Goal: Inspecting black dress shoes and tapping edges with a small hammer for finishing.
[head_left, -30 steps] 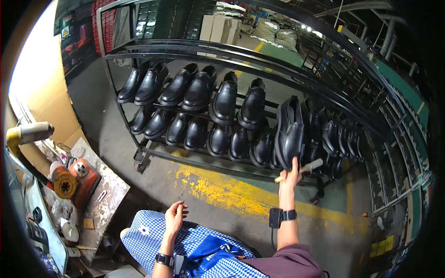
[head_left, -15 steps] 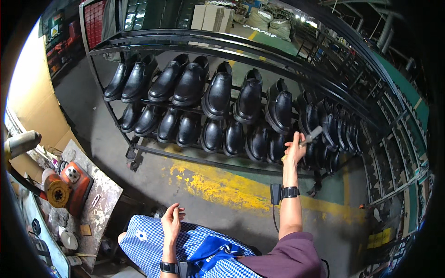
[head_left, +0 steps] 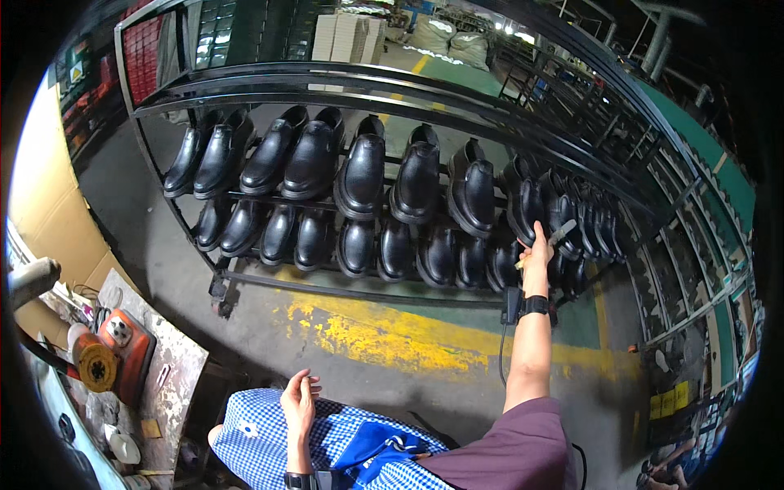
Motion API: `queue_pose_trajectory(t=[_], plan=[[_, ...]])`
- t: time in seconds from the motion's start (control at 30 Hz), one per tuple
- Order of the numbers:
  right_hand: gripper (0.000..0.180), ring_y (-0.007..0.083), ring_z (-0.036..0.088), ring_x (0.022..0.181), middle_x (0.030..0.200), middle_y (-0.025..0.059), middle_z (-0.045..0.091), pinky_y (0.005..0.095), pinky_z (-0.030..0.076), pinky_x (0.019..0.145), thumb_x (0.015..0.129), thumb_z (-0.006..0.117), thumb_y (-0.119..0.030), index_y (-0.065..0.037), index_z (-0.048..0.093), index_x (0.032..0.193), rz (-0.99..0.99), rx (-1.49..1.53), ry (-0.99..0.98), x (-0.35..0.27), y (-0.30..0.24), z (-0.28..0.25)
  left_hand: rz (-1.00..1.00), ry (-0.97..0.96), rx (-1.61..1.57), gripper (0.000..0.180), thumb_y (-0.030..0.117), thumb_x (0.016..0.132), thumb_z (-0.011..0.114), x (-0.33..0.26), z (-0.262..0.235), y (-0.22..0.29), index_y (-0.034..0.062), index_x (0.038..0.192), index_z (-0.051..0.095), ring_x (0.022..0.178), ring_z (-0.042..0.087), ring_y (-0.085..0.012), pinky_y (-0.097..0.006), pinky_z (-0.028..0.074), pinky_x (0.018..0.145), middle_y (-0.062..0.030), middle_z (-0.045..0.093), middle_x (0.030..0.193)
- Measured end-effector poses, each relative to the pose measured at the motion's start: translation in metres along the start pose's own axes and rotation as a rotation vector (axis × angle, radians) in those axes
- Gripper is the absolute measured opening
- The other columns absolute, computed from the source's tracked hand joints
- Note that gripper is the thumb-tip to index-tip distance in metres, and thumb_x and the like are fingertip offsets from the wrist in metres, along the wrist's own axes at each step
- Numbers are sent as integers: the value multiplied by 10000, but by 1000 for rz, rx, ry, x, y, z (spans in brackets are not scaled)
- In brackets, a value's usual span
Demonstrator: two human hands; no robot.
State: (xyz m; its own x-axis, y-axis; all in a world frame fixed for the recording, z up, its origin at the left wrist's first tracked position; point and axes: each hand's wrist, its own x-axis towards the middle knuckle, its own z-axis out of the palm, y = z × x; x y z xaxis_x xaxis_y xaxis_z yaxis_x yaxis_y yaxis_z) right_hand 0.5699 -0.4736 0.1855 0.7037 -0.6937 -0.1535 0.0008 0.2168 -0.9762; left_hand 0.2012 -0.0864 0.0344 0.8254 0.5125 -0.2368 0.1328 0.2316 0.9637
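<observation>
My right hand (head_left: 536, 255) reaches out to the rack, closed around a thin tool (head_left: 563, 232) with a flat grey blade and a yellowish handle end; its exact kind is unclear. The fingertips are at the toe of a black leather slip-on shoe (head_left: 523, 196) on the upper row; whether they grip it cannot be told. More black shoes (head_left: 360, 175) line both rows, toes pointing toward me. Over my lap, above a blue checked apron (head_left: 343, 433), my left hand (head_left: 300, 402) hovers with loosely bent fingers and nothing visible in it.
The black metal rack (head_left: 367, 290) spans the space ahead, on casters. At my left stands a worn workbench (head_left: 175, 371) with an orange machine (head_left: 131, 351) on it. Another rack (head_left: 694, 327) rises at the right. Yellow paint (head_left: 367, 331) marks the floor.
My right hand has moved slightly right, up to the shoe's toe, with the tool still in it. The rack sits a little further left and lower in view. My left hand has barely moved.
</observation>
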Motion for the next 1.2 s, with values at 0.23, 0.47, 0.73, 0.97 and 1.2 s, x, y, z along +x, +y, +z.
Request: queue_pose_trajectory(t=[0.23,0.47,0.73,0.97,1.2], plan=[[467,95,290,429,627,9,418,225,288,398,695,724,-430,-65,509,894,156,275,-100,-48,50,-36,11,43,-16,249,124,934,446,-5,-2,4,-6,1128,531,733,605,-120,-219,468,637,-83,637,887],[489,52,272,316,909,157,648,208,272,383,895,402,-484,-50,591,1020,543,767,-829,-136,133,-98,89,-1,136,243,133,937,434,-6,-4,-3,3,1115,536,738,607,-123,-225,482,626,-82,638,893],[345,86,271,294,589,7,543,250,273,400,877,474,-389,-58,571,894,710,506,-1149,-248,138,-44,47,27,83,239,118,936,434,-6,-1,2,0,1117,537,744,611,-139,-241,490,641,-91,637,901],[295,91,292,301,587,20,535,240,277,375,853,571,-344,-54,552,804,1005,217,-1223,-333,142,5,6,42,-278,251,126,948,414,-17,-12,23,7,1144,515,725,621,-139,-238,507,645,-102,640,871],[255,67,316,319,659,18,528,228,293,336,831,620,-184,-60,514,1027,790,49,-1228,-413,137,42,141,331,-350,259,159,955,406,-33,-66,51,26,1142,526,698,616,-131,-239,511,661,-94,640,838]])
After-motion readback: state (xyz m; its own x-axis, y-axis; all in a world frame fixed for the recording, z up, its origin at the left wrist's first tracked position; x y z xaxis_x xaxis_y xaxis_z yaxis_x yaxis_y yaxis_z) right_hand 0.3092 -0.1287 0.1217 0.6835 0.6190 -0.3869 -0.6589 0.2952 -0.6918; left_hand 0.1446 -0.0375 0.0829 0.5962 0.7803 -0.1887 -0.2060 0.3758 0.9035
